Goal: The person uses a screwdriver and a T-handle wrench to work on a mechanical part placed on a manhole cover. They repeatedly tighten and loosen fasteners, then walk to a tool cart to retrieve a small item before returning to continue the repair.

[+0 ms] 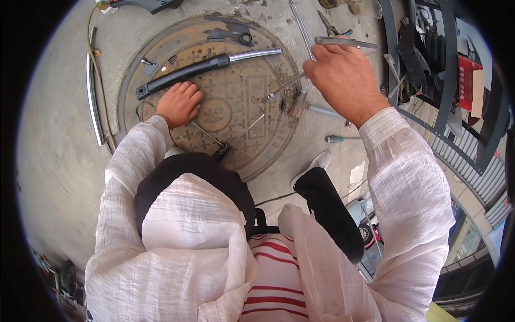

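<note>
Fork tube (206, 66) on manhole cover (230, 96), just beside left hand (179, 103), grip unclear; T-handle wrench (289, 85) held in right grip (343, 78). Apparently at tool-positioning step; next, likely needing socket (271, 96) alignment.

Black-chrome tube (209, 64) lying flat; steel wrench (289, 84) tilted

Seen at the far left of the frame, a chrome tube (93, 110) with a yellowish cable (101, 88) running alongside, and at upper centre a round, rust-brown manhole cover (230, 102) set in pale concrete ground (59, 177). Toward the upper right, a slim chrome rod (302, 29) and a pair of pliers (326, 23) near each other; right of centre, a hammer (321, 110) and, just below, a green-handled screwdriver (336, 139). Along the right edge, a dark metal rack (449, 70) with a red box (466, 86) between its bars.
</note>
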Action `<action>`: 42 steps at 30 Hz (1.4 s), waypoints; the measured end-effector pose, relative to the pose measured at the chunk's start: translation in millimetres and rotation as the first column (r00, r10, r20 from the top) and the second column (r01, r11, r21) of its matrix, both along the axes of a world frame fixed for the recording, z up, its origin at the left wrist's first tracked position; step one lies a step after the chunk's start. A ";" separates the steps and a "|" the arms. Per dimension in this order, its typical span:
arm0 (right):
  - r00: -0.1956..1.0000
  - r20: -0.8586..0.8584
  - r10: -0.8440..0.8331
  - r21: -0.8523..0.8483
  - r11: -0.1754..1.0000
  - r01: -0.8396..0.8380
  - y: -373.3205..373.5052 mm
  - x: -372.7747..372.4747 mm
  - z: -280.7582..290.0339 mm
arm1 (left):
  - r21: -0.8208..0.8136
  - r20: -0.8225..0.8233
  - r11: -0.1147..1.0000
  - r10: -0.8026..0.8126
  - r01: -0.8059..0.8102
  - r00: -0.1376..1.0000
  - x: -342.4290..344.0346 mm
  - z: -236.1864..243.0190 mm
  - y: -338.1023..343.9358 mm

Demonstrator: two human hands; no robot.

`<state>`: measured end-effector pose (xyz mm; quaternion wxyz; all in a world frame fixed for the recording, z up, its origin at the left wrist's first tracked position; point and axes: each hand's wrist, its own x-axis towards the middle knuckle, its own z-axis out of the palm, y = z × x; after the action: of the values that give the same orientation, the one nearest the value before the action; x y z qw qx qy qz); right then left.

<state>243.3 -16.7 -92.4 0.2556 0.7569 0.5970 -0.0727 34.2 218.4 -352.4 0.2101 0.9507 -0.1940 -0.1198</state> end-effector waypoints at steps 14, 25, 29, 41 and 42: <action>0.894 -0.130 0.430 -0.358 0.820 -0.446 100.7 -33.0 -69.8 | -0.056 0.133 0.998 0.037 -0.030 0.990 -0.8 -8.6 -1.4; 0.860 -0.162 0.484 -0.397 0.766 -0.506 94.1 -40.5 -104.5 | -0.070 0.142 0.997 0.041 -0.032 0.989 -0.5 -7.9 -0.2; 0.868 -0.204 0.454 -0.429 0.755 -0.496 99.7 -44.2 -109.8 | -0.071 0.123 0.997 0.047 -0.039 0.991 -0.2 -4.2 -0.1; 0.936 -0.160 0.313 -0.380 0.856 -0.351 98.7 -32.4 -158.7 | -0.067 0.111 0.997 0.042 -0.035 0.993 -3.0 -9.9 1.5; 0.937 -0.153 0.315 -0.376 0.858 -0.350 96.3 -36.0 -160.1 | -0.053 0.090 0.998 0.036 -0.031 0.995 -4.4 -9.7 2.2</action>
<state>207.3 79.6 -252.5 0.3865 0.5707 0.7019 -0.1794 29.8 220.5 -362.1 0.2274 0.9526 -0.1904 -0.0676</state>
